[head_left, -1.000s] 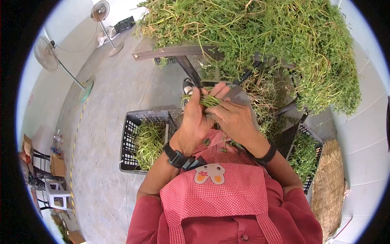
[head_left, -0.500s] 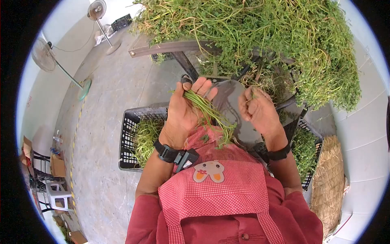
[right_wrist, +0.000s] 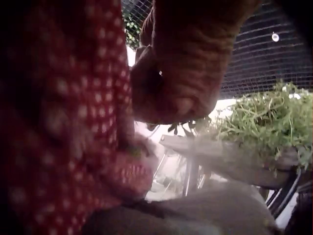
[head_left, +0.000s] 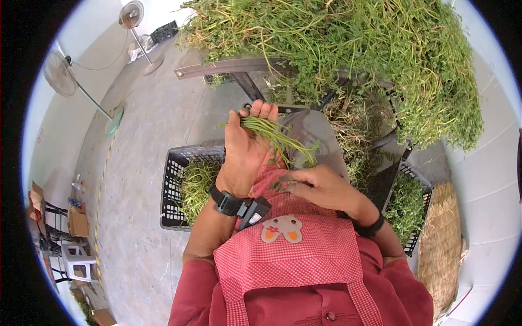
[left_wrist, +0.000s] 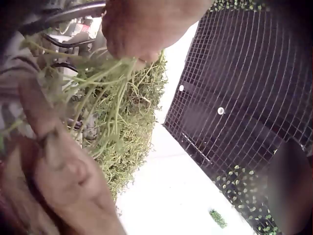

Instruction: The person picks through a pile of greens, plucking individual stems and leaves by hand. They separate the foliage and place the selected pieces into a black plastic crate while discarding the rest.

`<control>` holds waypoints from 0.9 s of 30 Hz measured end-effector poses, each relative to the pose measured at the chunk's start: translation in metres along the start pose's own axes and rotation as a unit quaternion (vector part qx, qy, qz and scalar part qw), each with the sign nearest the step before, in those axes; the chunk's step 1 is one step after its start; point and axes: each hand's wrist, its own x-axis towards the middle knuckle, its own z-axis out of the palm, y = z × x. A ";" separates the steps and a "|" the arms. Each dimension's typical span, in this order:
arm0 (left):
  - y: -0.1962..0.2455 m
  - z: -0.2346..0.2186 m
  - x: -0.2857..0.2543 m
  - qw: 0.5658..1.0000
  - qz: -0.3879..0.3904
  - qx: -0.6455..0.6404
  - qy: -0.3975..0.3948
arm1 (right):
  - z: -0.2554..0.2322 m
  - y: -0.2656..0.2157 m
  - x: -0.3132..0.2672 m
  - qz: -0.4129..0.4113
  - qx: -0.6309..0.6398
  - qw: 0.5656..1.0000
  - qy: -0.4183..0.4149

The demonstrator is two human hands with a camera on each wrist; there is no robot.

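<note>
In the head view the left hand (head_left: 243, 152), palm up, holds a small bunch of green stems (head_left: 272, 133) across its curled fingers, the leafy ends hanging toward the right. Lower and to the right, the right hand (head_left: 321, 187) is over the checked red apron (head_left: 288, 250), fingers extended beside small leaf bits (head_left: 276, 186) on the cloth. In the left wrist view, stems (left_wrist: 117, 93) trail below the left hand (left_wrist: 151, 29), with the right hand (left_wrist: 73, 181) at lower left. The right wrist view shows the right hand (right_wrist: 186, 63) close to the apron (right_wrist: 63, 122), its fingertips partly dark.
A big heap of leafy greens (head_left: 337, 43) covers the table ahead. One black crate (head_left: 168, 187) with stems stands at the left, another (head_left: 427, 195) with greens at the right, near a straw bundle (head_left: 439, 244). Fans (head_left: 130, 15) and a white stool (head_left: 79, 261) are farther left.
The right hand left the bunch, went out to the right, then came back down over the apron. The left hand moved slightly left, keeping the stems, whose leafy ends now show.
</note>
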 end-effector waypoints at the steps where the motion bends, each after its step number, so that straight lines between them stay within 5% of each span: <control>1: 0.001 0.001 0.001 1.000 0.005 -0.019 0.001 | 0.008 0.012 0.006 -0.002 -0.002 1.000 -0.002; 4: 0.000 0.006 0.001 0.999 0.019 -0.038 0.016 | 0.020 0.026 0.013 -0.009 0.155 0.985 0.070; 6: -0.003 0.012 0.001 0.999 0.025 -0.040 0.025 | 0.011 0.020 0.014 0.124 0.315 0.938 0.069; 12: -0.010 0.007 -0.002 0.999 0.023 -0.040 0.023 | 0.021 0.025 0.038 0.050 0.541 0.824 0.159; 21: -0.016 0.012 -0.009 0.995 0.027 -0.014 0.098 | 0.026 0.048 0.042 0.033 0.515 0.842 0.154; 23: -0.008 -0.008 -0.004 0.992 -0.054 -0.057 -0.097 | 0.024 0.051 0.042 0.072 0.473 0.868 0.136; 25: 0.001 -0.008 -0.001 0.994 -0.060 -0.062 -0.060 | 0.026 0.050 0.040 0.109 0.429 0.889 0.119; 27: 0.005 -0.001 -0.002 0.995 -0.071 -0.066 -0.023 | 0.028 0.042 0.034 0.080 0.472 0.854 0.205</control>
